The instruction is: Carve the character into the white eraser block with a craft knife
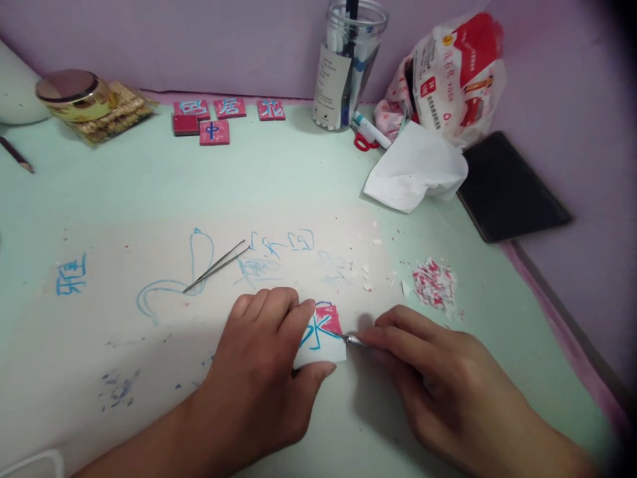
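A small white square block lies on the table, with a blue character drawn on it and a pink-red patch at its upper right corner. My left hand is closed over its left side, fingers above and thumb below, hiding part of the character. A thin craft knife is pinched in my right hand. Its tip touches the block's right side, near the pink patch. Metal tweezers rest on the paper beyond my left hand. White and pink shavings are piled beyond my right hand.
Pink-red tiles with blue characters lie at the back, near a gold-rimmed jar. Behind are a glass of pens and a printed plastic bag. A crumpled tissue and a black tablet sit at the right.
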Demonstrator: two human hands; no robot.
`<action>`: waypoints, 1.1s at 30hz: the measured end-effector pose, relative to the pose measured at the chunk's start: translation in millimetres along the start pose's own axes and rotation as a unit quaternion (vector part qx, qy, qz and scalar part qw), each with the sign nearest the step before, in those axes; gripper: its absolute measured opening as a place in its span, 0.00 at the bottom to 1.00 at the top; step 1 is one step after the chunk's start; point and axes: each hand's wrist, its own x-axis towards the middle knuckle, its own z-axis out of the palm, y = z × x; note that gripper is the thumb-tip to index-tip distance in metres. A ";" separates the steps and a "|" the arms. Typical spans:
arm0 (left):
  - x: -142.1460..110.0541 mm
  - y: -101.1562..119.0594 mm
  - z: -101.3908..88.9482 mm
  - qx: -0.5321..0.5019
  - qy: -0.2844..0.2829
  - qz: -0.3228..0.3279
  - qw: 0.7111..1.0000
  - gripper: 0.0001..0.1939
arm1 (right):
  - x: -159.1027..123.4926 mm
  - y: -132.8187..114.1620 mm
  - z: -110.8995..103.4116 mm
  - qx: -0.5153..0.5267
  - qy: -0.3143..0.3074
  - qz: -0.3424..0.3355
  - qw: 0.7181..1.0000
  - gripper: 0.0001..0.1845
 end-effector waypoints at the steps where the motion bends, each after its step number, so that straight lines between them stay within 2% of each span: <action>1: 0.4 -0.1 0.3 -0.001 0.002 0.002 1.000 0.21 | 0.2 0.1 -0.2 0.000 0.001 0.000 1.000 0.21; 17: 0.9 -0.9 1.9 -0.008 0.006 0.005 1.000 0.19 | 1.1 0.4 -0.6 -0.003 0.001 0.005 1.000 0.23; 24: 1.1 -1.3 2.5 -0.006 0.008 0.001 1.000 0.20 | 2.0 -0.7 0.3 -0.022 0.001 -0.003 1.000 0.20; 30: 1.8 -1.4 2.3 -0.009 0.009 0.004 1.000 0.19 | 1.1 -1.2 0.0 -0.085 -0.002 -0.016 0.996 0.17; 33: 1.3 -0.8 2.0 -0.013 0.006 0.000 1.000 0.19 | -1.4 -2.8 4.6 -0.155 0.027 -0.028 0.987 0.17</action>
